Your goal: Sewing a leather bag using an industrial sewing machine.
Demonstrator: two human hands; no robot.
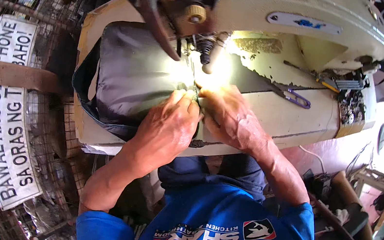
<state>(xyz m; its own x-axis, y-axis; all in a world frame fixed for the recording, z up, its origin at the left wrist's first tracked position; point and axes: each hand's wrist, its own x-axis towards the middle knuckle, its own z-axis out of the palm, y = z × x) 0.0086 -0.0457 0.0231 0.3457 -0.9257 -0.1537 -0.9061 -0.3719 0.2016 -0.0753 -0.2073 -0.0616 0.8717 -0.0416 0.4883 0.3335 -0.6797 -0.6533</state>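
A dark grey padded fabric piece (132,72) with a dark band along its edge lies on the sewing machine bed, left of the needle. My left hand (169,122) is closed, its fingers gripping the near right edge of that piece. Beside it, my right hand (236,119) pinches the same edge just in front of the needle area, its fingertips close to the left ones. The sewing machine (242,9) arches over the work, its lamp glaring around the presser foot. That glare and my fingers hide the exact stitching point.
Thread snips (298,99) with purple handles lie on the bed to the right. Farther right are a yellow-handled screwdriver (327,84) and a tray of metal bobbins (351,113). A wire mesh wall with a white sign (9,109) stands on the left.
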